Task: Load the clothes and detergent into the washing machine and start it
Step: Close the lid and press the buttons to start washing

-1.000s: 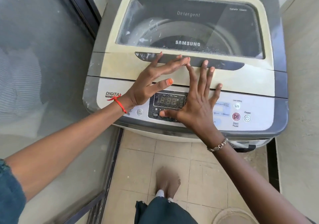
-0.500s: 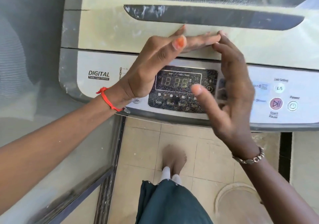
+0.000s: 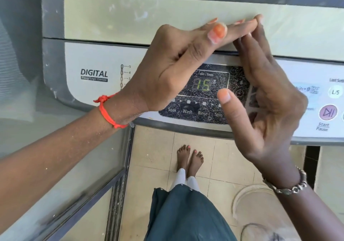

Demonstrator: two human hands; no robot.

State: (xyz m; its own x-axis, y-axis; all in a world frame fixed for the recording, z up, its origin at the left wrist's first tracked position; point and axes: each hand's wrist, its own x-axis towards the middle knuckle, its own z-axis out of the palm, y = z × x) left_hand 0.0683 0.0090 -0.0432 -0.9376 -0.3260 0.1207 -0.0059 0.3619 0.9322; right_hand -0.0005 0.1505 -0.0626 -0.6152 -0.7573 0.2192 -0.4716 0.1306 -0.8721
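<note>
Here, my left hand (image 3: 167,69) and right hand (image 3: 268,99), both open and empty, cup the washing machine (image 3: 104,17) display (image 3: 203,84) reading 15. Its lid sits shut beyond my fingertips; pressing Start/Pause (image 3: 328,112), right of my right hand, seemingly remains.

The display (image 3: 203,85) now reads 15, view closer.

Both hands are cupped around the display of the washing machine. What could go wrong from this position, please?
1. The right hand hangs just left of the Start/Pause button; a slip could press it and perhaps pause the cycle.
2. The left hand covers the buttons left of the display, so it might press one unnoticed.
3. Glare makes the digits faint; "15" could be misread.
</note>
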